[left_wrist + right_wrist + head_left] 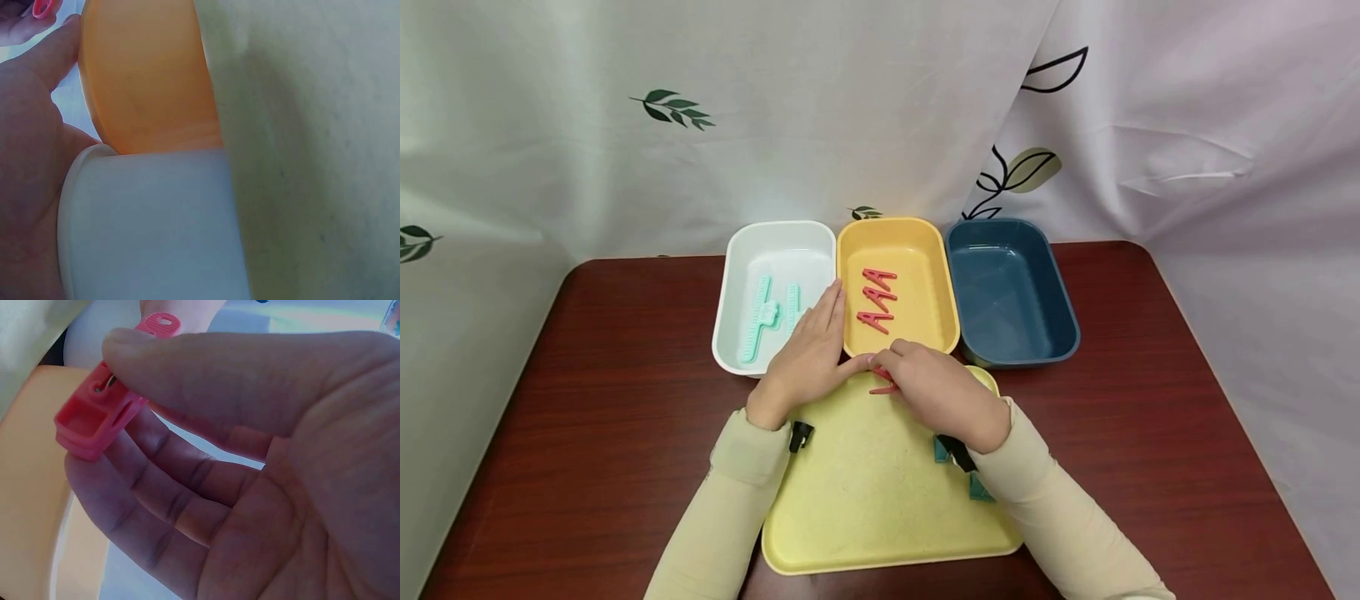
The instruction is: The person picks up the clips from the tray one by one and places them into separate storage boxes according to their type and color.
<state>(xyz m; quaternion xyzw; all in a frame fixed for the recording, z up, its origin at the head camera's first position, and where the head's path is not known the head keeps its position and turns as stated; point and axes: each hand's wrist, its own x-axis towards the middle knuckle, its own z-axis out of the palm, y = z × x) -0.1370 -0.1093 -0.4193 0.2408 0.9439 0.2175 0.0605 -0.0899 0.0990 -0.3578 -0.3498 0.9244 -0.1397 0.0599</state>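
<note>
Okay, right hand point(942, 392) pinches a red plastic clothespin point(84, 422) between thumb and fingers, thumb tip beside the spring point(110, 381). Clothespin's at 6 o'clock of the yellow bin point(917, 317), just off its near rim, over the yellow tray's point(865, 483) far edge. Left hand point(811, 354): long fingers straight, pressed together, thumb out toward 3 o'clock; it's at the seam with the white bin point(797, 237). From where I stand, best to grip near the spring without squeezing the handles, clear the rim before letting go, and match the three red clothespins point(880, 294) on the bin's 8 o'clock side. Left should steady, not lean; bins might tip.
</note>
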